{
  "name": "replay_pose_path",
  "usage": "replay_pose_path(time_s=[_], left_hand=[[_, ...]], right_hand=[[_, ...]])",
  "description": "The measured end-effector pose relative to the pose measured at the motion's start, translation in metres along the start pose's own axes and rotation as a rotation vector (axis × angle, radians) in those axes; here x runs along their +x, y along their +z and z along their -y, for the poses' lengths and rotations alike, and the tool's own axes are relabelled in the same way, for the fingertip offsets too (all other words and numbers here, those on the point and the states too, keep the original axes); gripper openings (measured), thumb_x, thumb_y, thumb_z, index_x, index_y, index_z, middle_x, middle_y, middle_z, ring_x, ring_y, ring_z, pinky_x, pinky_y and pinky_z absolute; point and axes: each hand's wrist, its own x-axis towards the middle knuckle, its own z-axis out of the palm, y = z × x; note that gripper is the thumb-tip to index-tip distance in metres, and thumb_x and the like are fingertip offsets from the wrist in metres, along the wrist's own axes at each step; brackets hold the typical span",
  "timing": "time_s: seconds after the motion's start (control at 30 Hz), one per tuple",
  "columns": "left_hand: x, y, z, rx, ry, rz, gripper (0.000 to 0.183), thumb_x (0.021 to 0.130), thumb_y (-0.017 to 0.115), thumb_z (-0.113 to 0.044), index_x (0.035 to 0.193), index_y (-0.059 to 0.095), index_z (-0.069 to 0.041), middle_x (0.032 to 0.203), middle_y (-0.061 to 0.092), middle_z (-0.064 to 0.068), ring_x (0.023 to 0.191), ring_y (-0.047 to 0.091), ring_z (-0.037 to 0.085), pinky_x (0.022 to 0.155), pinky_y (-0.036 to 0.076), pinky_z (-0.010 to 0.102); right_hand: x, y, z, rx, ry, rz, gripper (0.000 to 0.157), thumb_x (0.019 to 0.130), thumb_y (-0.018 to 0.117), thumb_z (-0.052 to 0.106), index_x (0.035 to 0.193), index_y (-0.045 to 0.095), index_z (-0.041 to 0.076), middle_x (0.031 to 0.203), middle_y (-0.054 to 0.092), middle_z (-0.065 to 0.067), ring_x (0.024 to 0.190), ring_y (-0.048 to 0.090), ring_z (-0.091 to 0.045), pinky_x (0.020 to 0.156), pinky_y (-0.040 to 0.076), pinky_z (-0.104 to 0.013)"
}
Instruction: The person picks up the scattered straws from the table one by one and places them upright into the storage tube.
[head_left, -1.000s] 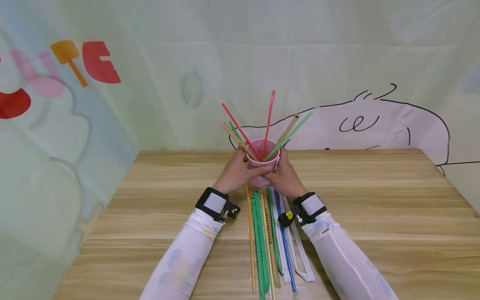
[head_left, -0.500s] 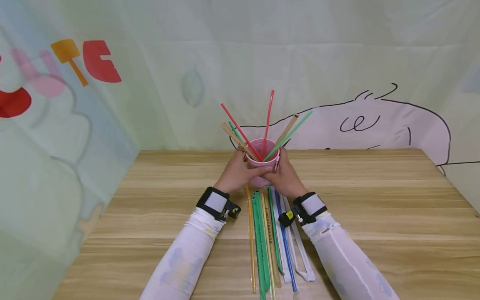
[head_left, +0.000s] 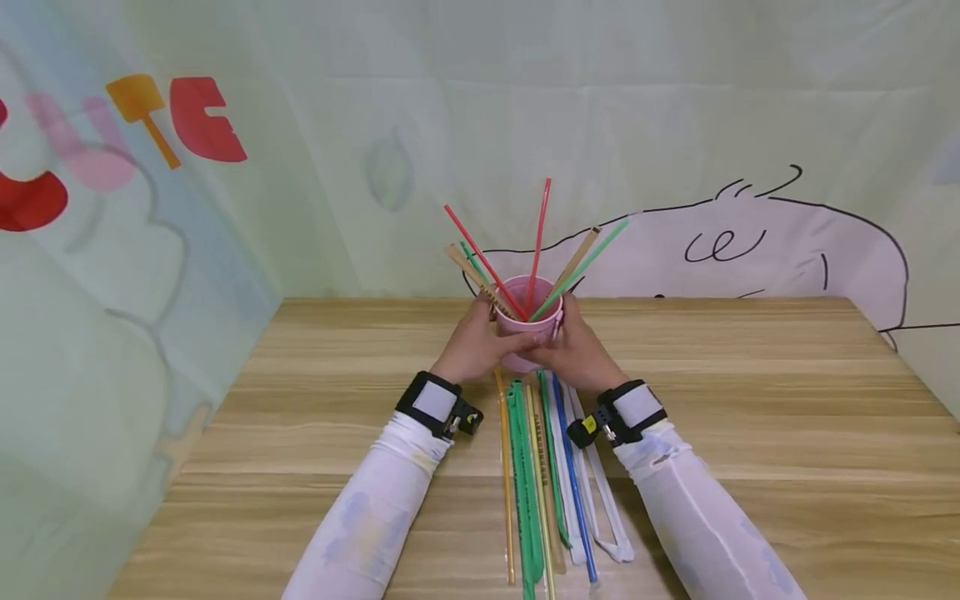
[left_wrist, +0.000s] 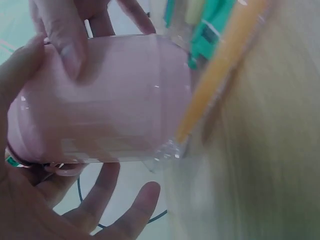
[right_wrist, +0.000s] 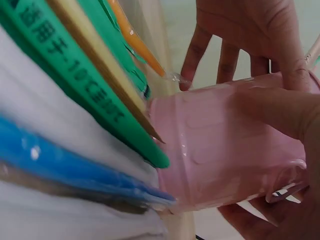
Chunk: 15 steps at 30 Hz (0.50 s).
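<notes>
A small pink bucket (head_left: 517, 362) stands near the far part of the table, held from both sides. My left hand (head_left: 474, 343) grips its left side, and my right hand (head_left: 582, 353) grips its right; both thumbs lie across the near wall. In the left wrist view, some left fingers stick out past the bucket wall (left_wrist: 115, 100). Several straws lean out of the bucket: a red straw (head_left: 540, 237), another red straw (head_left: 480, 250), a green straw (head_left: 600, 247) and brown paper-wrapped straws (head_left: 581, 252) among them. Their lower ends are partly hidden inside.
Just in front of the bucket, more straws lie side by side between my forearms. An orange straw (head_left: 506, 483) is leftmost, followed by green wrapped straws (head_left: 525, 483), yellow and brown ones, a blue straw (head_left: 577, 492) and white wrapped straws (head_left: 611, 508). A printed cloth (head_left: 480, 125) hangs behind the table.
The head view has shifted slightly, and my right wrist sits a little further right. Both hands keep their hold on the bucket, and the straws look unchanged.
</notes>
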Motion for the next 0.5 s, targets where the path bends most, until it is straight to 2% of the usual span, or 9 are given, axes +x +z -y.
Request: replay_pose_path(time_s=[0.2,0.37,0.5], left_hand=[[0.000,0.000,0.001,0.022,0.010,-0.014,0.088,0.079,0.079,-0.041,0.147,0.028,-0.019,0.143,0.043,0.004,0.124,0.041,0.014,0.100,0.045,0.040],[0.000,0.000,0.002,0.022,0.031,-0.008,0.087,0.079,0.079,-0.040,0.147,0.029,-0.019,0.143,0.043,0.004,0.124,0.042,0.014,0.100,0.046,0.041],[0.001,0.000,0.004,0.024,0.035,-0.007,0.087,0.079,0.079,-0.040,0.147,0.028,-0.021,0.142,0.043,0.003,0.123,0.042,0.014,0.099,0.047,0.043]], right_hand=[[-0.002,-0.005,0.001,-0.067,0.028,0.051,0.097,0.081,0.078,0.021,0.152,0.012,0.017,0.152,0.029,-0.009,0.137,0.023,-0.022,0.109,0.027,-0.062],[-0.007,-0.012,0.005,-0.132,0.055,0.054,0.093,0.082,0.076,0.019,0.153,0.016,0.014,0.151,0.030,-0.013,0.134,0.026,-0.031,0.103,0.034,-0.065],[-0.016,-0.020,0.008,-0.240,0.123,0.050,0.083,0.084,0.074,0.027,0.150,0.026,0.008,0.148,0.034,-0.019,0.130,0.033,-0.037,0.100,0.039,-0.063]])
